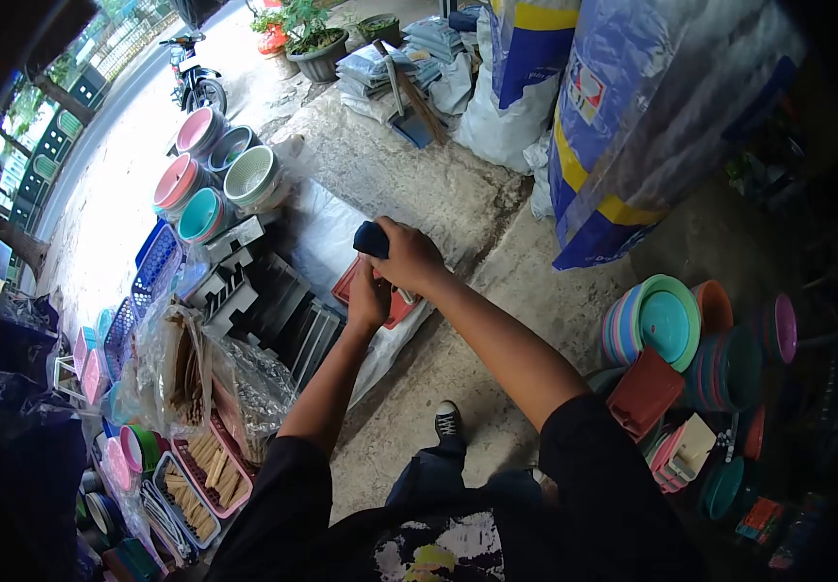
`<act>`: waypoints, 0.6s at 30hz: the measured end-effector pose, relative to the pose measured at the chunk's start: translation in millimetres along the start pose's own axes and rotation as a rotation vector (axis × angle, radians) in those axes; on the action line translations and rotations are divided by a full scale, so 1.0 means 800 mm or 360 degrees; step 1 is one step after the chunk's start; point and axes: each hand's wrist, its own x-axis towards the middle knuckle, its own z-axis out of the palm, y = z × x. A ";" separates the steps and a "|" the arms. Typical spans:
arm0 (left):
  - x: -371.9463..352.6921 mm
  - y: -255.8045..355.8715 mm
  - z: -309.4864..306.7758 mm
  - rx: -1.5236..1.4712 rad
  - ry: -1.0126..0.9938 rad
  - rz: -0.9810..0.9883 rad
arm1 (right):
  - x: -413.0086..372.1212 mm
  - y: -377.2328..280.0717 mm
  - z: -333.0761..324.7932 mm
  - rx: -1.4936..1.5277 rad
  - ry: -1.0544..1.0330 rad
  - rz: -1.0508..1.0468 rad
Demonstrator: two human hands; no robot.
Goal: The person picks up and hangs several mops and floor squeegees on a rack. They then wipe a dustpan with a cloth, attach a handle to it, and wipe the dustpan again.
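My right hand (411, 258) is closed around a small dark navy thing (371, 239) with a rounded top, whose kind I cannot tell. Just below it, my left hand (369, 299) is closed too, its fingertips right under the navy thing; what lies inside its grip is hidden. Beneath both hands is a red plastic basket (401, 311), partly covered by them. The basket overlaps a whitish plastic sheet (327, 228) on the concrete floor.
Grey metal racks (283, 315) and stacked plastic tubs (200, 215) stand to the left. Lower left are baskets of wooden sticks (215, 470). Large plastic-wrapped sacks (623, 126) rise at upper right, with colourful basins (663, 325) below. A dustpan (411, 126) lies ahead.
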 end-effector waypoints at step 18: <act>-0.027 -0.057 0.038 0.0133 0.0181 0.0400 | -0.127 0.057 -0.023 0.0225 0.0464 0.0067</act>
